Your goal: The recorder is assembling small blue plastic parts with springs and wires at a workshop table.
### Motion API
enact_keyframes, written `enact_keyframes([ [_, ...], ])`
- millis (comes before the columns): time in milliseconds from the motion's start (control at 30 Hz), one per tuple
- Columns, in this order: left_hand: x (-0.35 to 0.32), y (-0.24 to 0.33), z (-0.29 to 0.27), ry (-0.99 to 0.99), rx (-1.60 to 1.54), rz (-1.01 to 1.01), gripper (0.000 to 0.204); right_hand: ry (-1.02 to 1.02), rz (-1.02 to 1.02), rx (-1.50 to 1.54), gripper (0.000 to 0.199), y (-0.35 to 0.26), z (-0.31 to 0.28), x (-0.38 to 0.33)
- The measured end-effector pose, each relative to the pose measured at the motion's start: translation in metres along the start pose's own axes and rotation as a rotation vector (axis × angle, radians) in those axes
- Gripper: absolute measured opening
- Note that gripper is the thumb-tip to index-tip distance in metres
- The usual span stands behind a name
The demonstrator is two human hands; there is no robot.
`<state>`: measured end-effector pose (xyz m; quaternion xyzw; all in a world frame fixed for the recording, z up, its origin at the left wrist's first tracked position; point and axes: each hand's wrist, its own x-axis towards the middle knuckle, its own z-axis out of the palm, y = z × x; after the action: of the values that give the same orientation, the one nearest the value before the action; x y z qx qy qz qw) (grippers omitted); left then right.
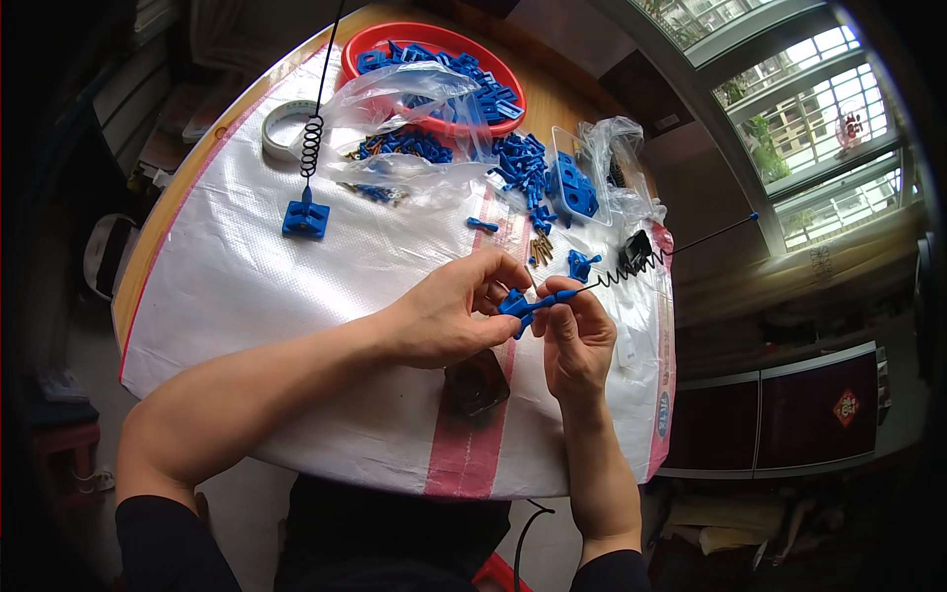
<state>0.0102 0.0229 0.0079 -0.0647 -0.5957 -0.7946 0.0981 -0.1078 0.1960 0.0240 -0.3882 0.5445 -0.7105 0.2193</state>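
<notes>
The left hand (449, 311) hides most of the small blue part (515, 304) it pinches.

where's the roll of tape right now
In the head view the roll of tape lies at the table's far left, left of the clear plastic bags and the red bowl.

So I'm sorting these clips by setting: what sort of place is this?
Probably a home used for small piecework assembly. A round table covered with a woven plastic sack, a red bowl of blue plastic parts, and a bay window with a low cabinet point to that.
</notes>
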Motion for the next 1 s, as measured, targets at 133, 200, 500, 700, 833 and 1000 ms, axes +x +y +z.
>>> enact_keyframes([
  [133, -0.002, 0.008, 0.002, -0.031, -0.094, -0.057, 0.039, -0.038, -0.025, -0.016, 0.025, 0.000, 0.000, 0.001],
  [200, -0.003, 0.012, 0.001, -0.027, -0.096, -0.079, 0.039, -0.035, -0.032, -0.032, 0.025, 0.000, 0.000, 0.001],
  [500, -0.003, 0.012, 0.002, -0.005, -0.116, -0.163, 0.039, -0.037, -0.040, 0.030, 0.025, 0.000, -0.001, 0.000],
  [700, -0.003, 0.013, 0.002, -0.008, -0.107, -0.190, 0.038, -0.006, -0.062, 0.044, 0.024, 0.000, -0.002, -0.001],
  [833, -0.003, 0.014, 0.001, -0.025, -0.100, -0.225, 0.036, -0.019, -0.089, 0.018, 0.023, -0.003, -0.002, -0.001],
  [1000, 0.000, 0.008, 0.001, -0.002, -0.097, -0.242, 0.035, -0.027, -0.111, -0.069, 0.023, -0.002, -0.005, -0.002],
])
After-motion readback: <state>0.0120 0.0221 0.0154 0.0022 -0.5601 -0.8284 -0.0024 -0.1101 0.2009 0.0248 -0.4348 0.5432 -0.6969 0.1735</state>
